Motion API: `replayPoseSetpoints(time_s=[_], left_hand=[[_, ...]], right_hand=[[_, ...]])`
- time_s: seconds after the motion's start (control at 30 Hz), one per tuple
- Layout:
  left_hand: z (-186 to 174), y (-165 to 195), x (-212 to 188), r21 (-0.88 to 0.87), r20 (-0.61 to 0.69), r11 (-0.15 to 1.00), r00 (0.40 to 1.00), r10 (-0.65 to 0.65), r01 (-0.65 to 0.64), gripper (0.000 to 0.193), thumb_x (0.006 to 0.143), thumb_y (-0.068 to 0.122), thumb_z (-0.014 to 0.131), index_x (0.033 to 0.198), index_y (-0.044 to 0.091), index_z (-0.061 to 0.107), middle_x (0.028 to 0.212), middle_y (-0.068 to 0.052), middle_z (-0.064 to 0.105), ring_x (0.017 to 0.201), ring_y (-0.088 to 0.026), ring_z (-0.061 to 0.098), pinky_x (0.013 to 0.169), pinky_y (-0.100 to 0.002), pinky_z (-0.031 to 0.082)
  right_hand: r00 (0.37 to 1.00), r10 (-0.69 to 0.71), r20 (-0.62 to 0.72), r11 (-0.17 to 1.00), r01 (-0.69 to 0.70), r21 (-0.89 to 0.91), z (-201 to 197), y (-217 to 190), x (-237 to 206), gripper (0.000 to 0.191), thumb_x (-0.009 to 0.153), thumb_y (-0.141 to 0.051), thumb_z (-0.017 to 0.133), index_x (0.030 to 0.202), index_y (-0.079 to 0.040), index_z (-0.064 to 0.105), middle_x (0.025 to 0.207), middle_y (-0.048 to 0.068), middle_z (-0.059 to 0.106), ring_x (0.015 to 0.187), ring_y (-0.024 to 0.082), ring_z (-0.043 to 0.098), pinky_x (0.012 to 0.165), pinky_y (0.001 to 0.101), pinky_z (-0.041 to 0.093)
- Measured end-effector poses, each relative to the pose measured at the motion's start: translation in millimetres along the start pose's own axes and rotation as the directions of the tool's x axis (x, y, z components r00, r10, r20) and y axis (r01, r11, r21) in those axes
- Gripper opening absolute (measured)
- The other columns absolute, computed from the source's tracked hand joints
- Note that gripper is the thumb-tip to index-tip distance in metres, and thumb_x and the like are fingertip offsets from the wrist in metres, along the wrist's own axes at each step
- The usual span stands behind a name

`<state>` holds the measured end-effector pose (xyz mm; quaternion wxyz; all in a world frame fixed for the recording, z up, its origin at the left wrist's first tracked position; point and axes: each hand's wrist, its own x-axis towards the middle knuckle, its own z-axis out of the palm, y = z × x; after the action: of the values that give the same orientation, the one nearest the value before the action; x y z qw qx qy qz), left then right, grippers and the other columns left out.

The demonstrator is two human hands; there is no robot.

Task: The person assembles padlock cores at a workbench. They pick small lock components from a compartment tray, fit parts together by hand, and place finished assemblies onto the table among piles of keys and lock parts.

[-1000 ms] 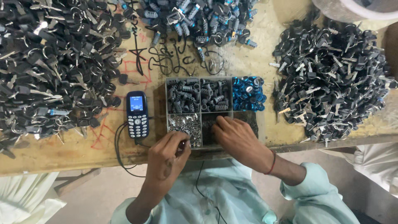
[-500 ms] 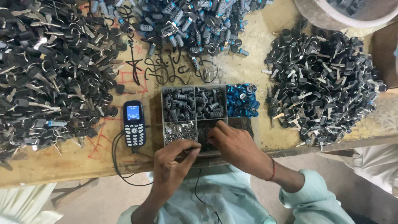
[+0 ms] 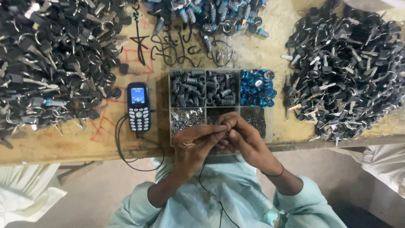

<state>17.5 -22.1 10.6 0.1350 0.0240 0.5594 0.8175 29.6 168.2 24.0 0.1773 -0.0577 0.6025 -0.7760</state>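
Observation:
My left hand [image 3: 195, 142] and my right hand [image 3: 247, 137] meet fingertip to fingertip over the front row of a clear compartment tray [image 3: 170, 105]. Between the tips they pinch a tiny dark part [image 3: 226, 131], too small to make out. The tray's back row holds grey ribbed plastic pieces [image 3: 202, 88] and shiny blue rings [image 3: 257, 88]. Its front row holds small silvery bits [image 3: 185, 117] and fine dark bits [image 3: 256, 117]; my hands hide the middle front compartment.
A blue keypad phone [image 3: 138, 106] lies left of the tray, its black cable [image 3: 126, 150] looping over the table's front edge [image 3: 76, 155]. Big heaps of dark keys and rings sit at left [image 3: 50, 63], right [image 3: 346, 71] and top [image 3: 215, 17]. Loose black hooks [image 3: 168, 48] lie behind the tray.
My right hand has drawn back from the tray's front right compartment to meet my left hand. Both hands now close together on one tiny part.

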Motion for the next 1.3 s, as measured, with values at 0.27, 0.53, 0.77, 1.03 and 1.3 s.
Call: replayPoseSetpoints(time_s=[0.27,0.53,0.77,1.03,1.3], left_hand=[[-2,19,5,0.334,0.126,0.897,0.957,0.262,-0.289,0.018,0.096,0.004,0.073,0.113,0.007,0.076,0.097,-0.009,0.078,0.085,-0.015,0.076,0.076,-0.026,0.063],[-2,24,3,0.3,0.119,0.934,0.979,0.165,-0.194,0.016,0.096,0.007,0.075,0.112,0.007,0.077,0.096,-0.008,0.079,0.084,-0.013,0.078,0.073,-0.025,0.062],[1,23,3,0.295,0.079,0.944,0.989,0.129,-0.146,0.016,0.095,0.01,0.076,0.111,0.007,0.078,0.097,-0.007,0.08,0.082,-0.012,0.077,0.073,-0.024,0.061],[-3,26,4,0.345,0.16,0.905,0.966,0.203,-0.247,0.016,0.094,0.006,0.075,0.11,0.006,0.077,0.096,-0.007,0.079,0.084,-0.014,0.077,0.075,-0.025,0.06],[-9,37,3,0.294,0.292,0.916,0.938,0.187,-0.274,0.024,0.095,-0.004,0.068,0.117,0.004,0.074,0.096,-0.008,0.077,0.088,-0.016,0.078,0.079,-0.028,0.062]], right_hand=[[0.989,0.149,-0.019,0.989,-0.149,-0.014,-4,-5,-5,0.02,0.111,-0.018,0.048,0.119,-0.001,0.054,0.12,0.006,0.052,0.1,0.012,0.052,0.088,0.0268,0.047],[1.0,0.025,-0.002,0.987,-0.025,-0.162,-4,-6,-8,0.022,0.112,-0.021,0.049,0.116,0.0,0.055,0.125,0.007,0.052,0.114,0.013,0.053,0.1,0.0278,0.046],[0.999,0.033,0.006,0.974,-0.031,-0.224,-4,-15,-6,0.024,0.112,-0.023,0.05,0.113,0.0,0.057,0.123,0.008,0.054,0.111,0.013,0.054,0.097,0.0282,0.047],[0.992,0.124,0.011,0.956,-0.117,-0.268,0,-28,-4,0.019,0.109,-0.016,0.048,0.11,0.001,0.057,0.118,0.008,0.054,0.102,0.013,0.057,0.086,0.0271,0.05],[0.971,0.237,0.026,0.939,-0.223,-0.26,1,-40,-2,0.015,0.106,-0.01,0.048,0.105,0.002,0.057,0.114,0.009,0.055,0.092,0.013,0.059,0.075,0.0272,0.053]])
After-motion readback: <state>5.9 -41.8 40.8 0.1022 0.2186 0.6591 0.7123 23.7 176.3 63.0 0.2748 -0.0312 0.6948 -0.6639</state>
